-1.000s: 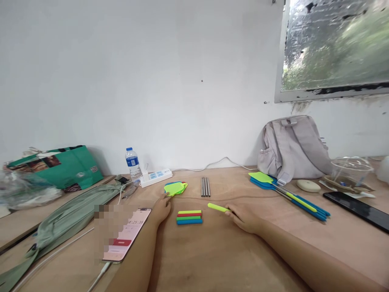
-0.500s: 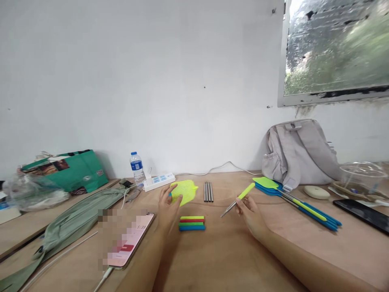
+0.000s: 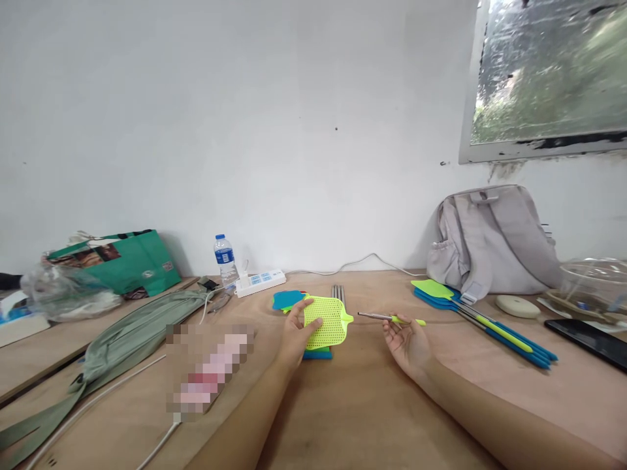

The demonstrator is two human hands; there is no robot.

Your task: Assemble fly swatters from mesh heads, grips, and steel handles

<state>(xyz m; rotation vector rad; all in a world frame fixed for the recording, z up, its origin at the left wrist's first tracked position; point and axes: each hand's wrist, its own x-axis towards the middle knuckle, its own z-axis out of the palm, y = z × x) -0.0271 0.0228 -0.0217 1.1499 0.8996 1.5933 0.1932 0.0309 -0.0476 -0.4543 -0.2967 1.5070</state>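
My left hand (image 3: 300, 329) pinches a yellow-green fly swatter head (image 3: 326, 323) by its left edge, its narrow socket pointing right. Across from that socket, my right hand (image 3: 407, 341) holds a metal rod with a yellow-green handle (image 3: 379, 316), its bare tip directed left. A small gap separates tip and socket. Behind the raised head lies a stack of swatter heads, a blue one (image 3: 288, 300) on view. Metal rods (image 3: 337, 293) stand out partly above it. Below, the coloured handles (image 3: 317, 354) are mostly covered by the head.
Several swatters with rods (image 3: 482, 320) lie at the right, before a grey backpack (image 3: 490, 241). A black phone (image 3: 588, 341) and plastic bowl (image 3: 590, 281) sit farther right. At the left are a charging phone (image 3: 215, 372), water bottle (image 3: 225, 260), power strip (image 3: 260, 282) and green bag (image 3: 117, 261).
My left hand has lifted the yellow-green head off to the right, over the handles. In my right hand the rod has turned to nearly level, tip towards the head.
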